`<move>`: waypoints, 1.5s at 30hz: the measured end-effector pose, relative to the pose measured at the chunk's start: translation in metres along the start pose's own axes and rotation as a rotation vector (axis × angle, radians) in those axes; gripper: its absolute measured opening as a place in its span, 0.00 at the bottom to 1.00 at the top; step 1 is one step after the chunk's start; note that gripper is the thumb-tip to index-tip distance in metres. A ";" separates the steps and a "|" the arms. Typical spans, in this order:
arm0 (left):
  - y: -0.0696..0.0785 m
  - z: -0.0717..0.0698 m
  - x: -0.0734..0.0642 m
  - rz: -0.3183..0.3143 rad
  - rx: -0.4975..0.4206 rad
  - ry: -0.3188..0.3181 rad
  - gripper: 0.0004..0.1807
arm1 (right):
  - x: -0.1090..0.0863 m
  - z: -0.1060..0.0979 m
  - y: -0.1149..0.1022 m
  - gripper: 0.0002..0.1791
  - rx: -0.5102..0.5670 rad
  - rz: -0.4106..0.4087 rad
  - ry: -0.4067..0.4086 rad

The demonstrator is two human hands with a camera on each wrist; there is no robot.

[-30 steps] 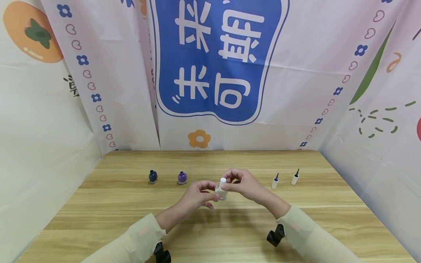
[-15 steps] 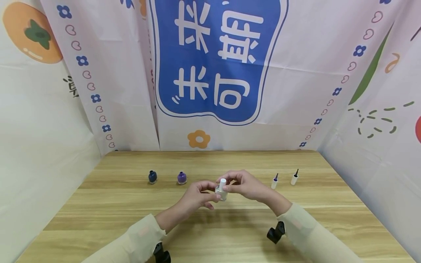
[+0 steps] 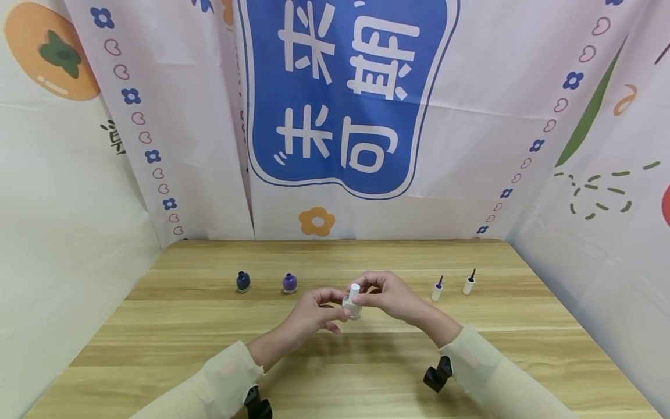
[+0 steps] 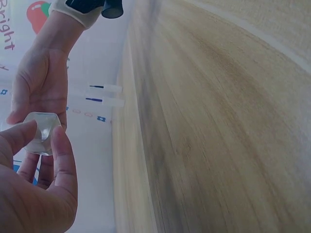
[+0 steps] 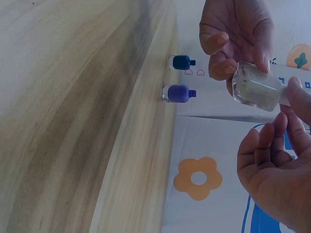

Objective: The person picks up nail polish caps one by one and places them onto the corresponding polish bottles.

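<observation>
Above the middle of the table, a clear, squarish nail polish bottle [image 5: 257, 90] with pale contents is held between both hands. My left hand [image 3: 309, 314] pinches the glass body between thumb and fingers. From the other side, my right hand [image 3: 391, 295] pinches the white cap [image 3: 355, 289] on the bottle's neck. The bottle stands nearly upright in the head view, its base raised over the wood. In the left wrist view, the glass base [image 4: 44, 131] faces the camera, and the cap is mostly hidden behind fingers.
On the table [image 3: 209, 349], uncapped dark blue [image 3: 243, 282] and purple [image 3: 290, 284] polish bottles stand back left. Two white caps, one with a purple brush [image 3: 437, 291], one with a dark brush [image 3: 469, 285], stand brush-up at right. Printed cloth [image 3: 460, 215] encloses the back and sides.
The right hand's fingers have shifted slightly around the cap, its index finger moving a little toward the left hand. The left hand and bottle stay nearly in place.
</observation>
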State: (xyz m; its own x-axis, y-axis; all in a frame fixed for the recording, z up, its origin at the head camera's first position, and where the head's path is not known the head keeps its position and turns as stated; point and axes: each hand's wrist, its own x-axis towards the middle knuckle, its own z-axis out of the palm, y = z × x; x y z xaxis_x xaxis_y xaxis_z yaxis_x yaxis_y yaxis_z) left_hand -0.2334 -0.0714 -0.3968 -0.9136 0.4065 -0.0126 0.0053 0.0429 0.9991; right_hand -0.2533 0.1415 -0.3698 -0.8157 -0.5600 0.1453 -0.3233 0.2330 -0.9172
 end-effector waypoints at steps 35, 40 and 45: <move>-0.001 0.001 0.003 0.013 0.014 0.051 0.17 | 0.000 0.008 0.002 0.10 0.014 0.026 0.127; 0.000 0.001 0.003 0.009 0.024 0.069 0.17 | 0.000 0.008 0.003 0.09 0.005 0.021 0.145; 0.001 0.001 0.006 0.019 0.050 0.093 0.17 | 0.000 0.007 0.003 0.09 -0.009 0.009 0.167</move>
State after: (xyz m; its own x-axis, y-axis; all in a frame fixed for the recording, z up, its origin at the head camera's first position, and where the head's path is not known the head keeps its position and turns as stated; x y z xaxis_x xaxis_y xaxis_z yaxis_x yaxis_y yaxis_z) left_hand -0.2381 -0.0677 -0.3963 -0.9468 0.3215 0.0121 0.0406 0.0822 0.9958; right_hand -0.2511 0.1361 -0.3755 -0.8867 -0.4181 0.1975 -0.3193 0.2447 -0.9155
